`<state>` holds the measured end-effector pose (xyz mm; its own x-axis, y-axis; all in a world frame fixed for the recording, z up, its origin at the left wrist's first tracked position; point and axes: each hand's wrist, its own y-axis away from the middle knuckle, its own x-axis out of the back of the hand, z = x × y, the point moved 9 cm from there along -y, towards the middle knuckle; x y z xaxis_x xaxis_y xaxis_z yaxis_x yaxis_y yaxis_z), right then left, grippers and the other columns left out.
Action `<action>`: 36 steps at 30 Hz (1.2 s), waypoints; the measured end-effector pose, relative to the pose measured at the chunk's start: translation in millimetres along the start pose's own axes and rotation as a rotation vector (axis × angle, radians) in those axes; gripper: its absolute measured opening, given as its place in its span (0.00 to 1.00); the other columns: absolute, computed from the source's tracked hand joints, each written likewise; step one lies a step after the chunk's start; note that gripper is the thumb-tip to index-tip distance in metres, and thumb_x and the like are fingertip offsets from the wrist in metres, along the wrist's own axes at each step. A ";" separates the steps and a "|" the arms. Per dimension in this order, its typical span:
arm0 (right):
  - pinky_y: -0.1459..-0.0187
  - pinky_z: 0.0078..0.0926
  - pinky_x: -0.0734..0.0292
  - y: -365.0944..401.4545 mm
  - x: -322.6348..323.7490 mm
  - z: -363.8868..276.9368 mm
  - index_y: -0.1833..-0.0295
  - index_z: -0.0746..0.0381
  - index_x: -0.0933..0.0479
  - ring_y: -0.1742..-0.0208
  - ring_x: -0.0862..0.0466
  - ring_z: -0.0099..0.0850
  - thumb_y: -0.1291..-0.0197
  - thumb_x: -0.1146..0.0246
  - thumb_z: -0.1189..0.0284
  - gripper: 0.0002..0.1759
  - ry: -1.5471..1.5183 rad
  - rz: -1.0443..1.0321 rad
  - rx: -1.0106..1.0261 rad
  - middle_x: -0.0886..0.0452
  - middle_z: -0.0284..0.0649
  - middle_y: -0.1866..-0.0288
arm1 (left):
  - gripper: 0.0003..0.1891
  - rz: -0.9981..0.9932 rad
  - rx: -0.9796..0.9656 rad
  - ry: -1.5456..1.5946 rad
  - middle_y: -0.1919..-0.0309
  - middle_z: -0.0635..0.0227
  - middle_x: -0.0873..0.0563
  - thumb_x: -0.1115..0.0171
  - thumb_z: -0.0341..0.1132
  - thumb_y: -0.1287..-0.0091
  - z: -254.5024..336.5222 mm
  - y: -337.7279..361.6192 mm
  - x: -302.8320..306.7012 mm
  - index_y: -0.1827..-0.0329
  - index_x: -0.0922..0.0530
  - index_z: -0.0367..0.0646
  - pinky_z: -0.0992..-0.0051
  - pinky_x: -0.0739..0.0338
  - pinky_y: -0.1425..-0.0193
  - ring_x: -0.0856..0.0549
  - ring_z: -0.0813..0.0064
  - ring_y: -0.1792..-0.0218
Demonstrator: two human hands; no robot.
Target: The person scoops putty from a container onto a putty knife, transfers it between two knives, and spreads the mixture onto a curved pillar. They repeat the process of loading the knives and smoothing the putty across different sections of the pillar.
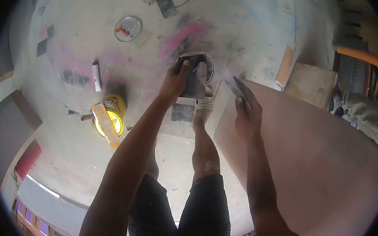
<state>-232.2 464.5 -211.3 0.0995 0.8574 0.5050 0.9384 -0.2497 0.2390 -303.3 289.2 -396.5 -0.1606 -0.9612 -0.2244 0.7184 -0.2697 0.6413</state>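
"What's on the floor [248, 24]?"
"Pink smears [186, 33], and a round dish [135, 28] with red bits towards the far edge."
"Anything beside that?"
"A dark square [166, 7], farther off and to the right."
"And towards the left edge?"
"A white tube [96, 77], with a yellow can [119, 104] nearer. Another dark piece [42, 47] lies farther left."

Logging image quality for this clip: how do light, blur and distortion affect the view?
Head view: wide-angle bowing with dark corners; glare on the yellow can; shorts in deep shade; tool in the right hand hazy at its tip.
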 end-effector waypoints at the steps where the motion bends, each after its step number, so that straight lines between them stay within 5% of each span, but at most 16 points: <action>1: 0.29 0.34 0.27 8.6 3.2 -23.1 0.29 0.68 0.26 0.30 0.19 0.42 0.28 0.48 0.83 0.24 0.113 -0.001 0.138 0.22 0.56 0.31 | 0.27 -0.029 -0.015 -0.010 0.43 0.60 0.15 0.48 0.49 0.18 11.2 3.3 -9.8 0.31 0.25 0.32 0.70 0.27 0.35 0.20 0.73 0.44; 3: 0.29 0.35 0.29 23.0 8.5 -43.5 0.28 0.68 0.26 0.30 0.20 0.43 0.26 0.49 0.80 0.23 0.126 0.015 0.272 0.21 0.56 0.31 | 0.27 -0.065 -0.043 -0.021 0.43 0.60 0.15 0.48 0.49 0.17 28.4 11.9 -20.2 0.31 0.25 0.32 0.70 0.27 0.35 0.20 0.73 0.44; 5: 0.30 0.42 0.27 35.1 8.7 -62.7 0.32 0.69 0.24 0.31 0.20 0.50 0.24 0.50 0.76 0.21 0.123 0.042 0.474 0.21 0.58 0.32 | 0.25 -0.191 -0.022 0.122 0.50 0.66 0.15 0.45 0.50 0.18 36.7 25.1 -30.0 0.32 0.26 0.38 0.73 0.17 0.47 0.15 0.77 0.53; 8: 0.31 0.47 0.24 52.3 6.3 -68.8 0.35 0.69 0.22 0.32 0.20 0.57 0.30 0.46 0.82 0.20 0.103 0.107 0.704 0.21 0.58 0.33 | 0.25 -0.306 0.152 0.356 0.49 0.64 0.14 0.46 0.49 0.18 63.3 71.4 -36.4 0.31 0.28 0.38 0.68 0.13 0.49 0.12 0.73 0.53; 12: 0.28 0.57 0.27 83.9 0.3 -76.5 0.45 0.65 0.22 0.32 0.21 0.60 0.28 0.41 0.74 0.10 0.009 0.171 0.936 0.22 0.61 0.34 | 0.25 -0.350 0.294 0.548 0.44 0.59 0.16 0.48 0.47 0.17 91.7 123.9 -31.8 0.30 0.30 0.36 0.67 0.13 0.44 0.12 0.69 0.48; 13: 0.35 0.54 0.19 89.1 -7.9 -71.7 0.28 0.53 0.31 0.30 0.23 0.58 0.27 0.40 0.72 0.23 0.113 0.131 0.989 0.29 0.57 0.27 | 0.25 -0.380 0.299 0.580 0.44 0.58 0.16 0.48 0.46 0.17 93.2 131.4 -28.5 0.28 0.32 0.36 0.67 0.13 0.42 0.12 0.68 0.47; 17: 0.29 0.58 0.25 100.4 -36.3 -65.7 0.32 0.34 0.27 0.26 0.29 0.60 0.31 0.33 0.55 0.23 0.053 0.016 1.055 0.30 0.50 0.26 | 0.23 -0.355 0.342 0.605 0.43 0.60 0.16 0.48 0.45 0.17 86.8 156.8 -13.1 0.29 0.31 0.37 0.68 0.13 0.43 0.12 0.69 0.47; 18: 0.29 0.58 0.25 100.0 -42.3 -70.4 0.32 0.34 0.27 0.26 0.29 0.60 0.31 0.33 0.55 0.23 0.047 0.002 1.066 0.30 0.50 0.26 | 0.23 -0.345 0.330 0.616 0.43 0.60 0.16 0.48 0.45 0.17 84.9 161.1 -8.3 0.29 0.31 0.37 0.68 0.13 0.43 0.12 0.69 0.47; 20: 0.23 0.54 0.33 99.6 -53.3 -83.3 0.43 0.34 0.16 0.24 0.29 0.53 0.48 0.23 0.61 0.24 0.008 0.055 1.104 0.26 0.43 0.27 | 0.22 -0.303 0.299 0.641 0.43 0.61 0.16 0.48 0.43 0.17 84.3 169.1 5.4 0.30 0.30 0.38 0.68 0.13 0.43 0.12 0.70 0.47; 27: 0.26 0.45 0.26 69.7 -99.2 -120.3 0.44 0.41 0.14 0.24 0.28 0.47 0.41 0.27 0.72 0.20 0.246 -0.119 1.007 0.25 0.41 0.28 | 0.18 -0.109 0.103 0.782 0.45 0.65 0.15 0.47 0.42 0.17 85.6 181.9 77.1 0.31 0.27 0.42 0.71 0.16 0.43 0.13 0.73 0.47; 30: 0.28 0.47 0.25 36.6 -122.4 -108.0 0.43 0.45 0.14 0.26 0.26 0.49 0.42 0.27 0.75 0.21 0.608 -0.270 0.923 0.25 0.43 0.28 | 0.19 -0.050 0.029 0.838 0.46 0.65 0.15 0.46 0.43 0.18 83.2 193.5 106.4 0.32 0.26 0.41 0.71 0.16 0.45 0.13 0.75 0.48; 32: 0.28 0.50 0.25 39.9 -138.0 -108.2 0.43 0.48 0.13 0.28 0.24 0.52 0.45 0.24 0.75 0.22 0.663 -0.342 1.046 0.24 0.46 0.30 | 0.21 0.005 -0.007 0.822 0.46 0.65 0.15 0.45 0.44 0.18 92.7 208.1 128.4 0.31 0.27 0.41 0.71 0.16 0.45 0.13 0.74 0.48; 34: 0.28 0.53 0.26 53.8 -126.1 -136.4 0.45 0.51 0.13 0.30 0.23 0.54 0.47 0.22 0.73 0.21 0.142 -0.118 1.039 0.22 0.48 0.32 | 0.21 0.004 -0.001 0.875 0.45 0.65 0.15 0.45 0.45 0.18 88.5 211.8 143.7 0.31 0.27 0.41 0.71 0.16 0.43 0.13 0.74 0.47; 36: 0.31 0.55 0.24 79.1 -147.4 -167.5 0.47 0.52 0.13 0.29 0.24 0.58 0.46 0.21 0.72 0.19 -0.016 -0.184 1.237 0.20 0.49 0.36 | 0.21 -0.033 0.073 0.929 0.44 0.65 0.15 0.45 0.44 0.18 76.0 206.5 145.6 0.31 0.27 0.41 0.71 0.17 0.43 0.13 0.74 0.48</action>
<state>-228.1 242.9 -127.9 -0.0705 0.8421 0.5346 0.6193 0.4571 -0.6384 -229.7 89.1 -241.0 0.4488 -0.5295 -0.7199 0.6733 -0.3294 0.6620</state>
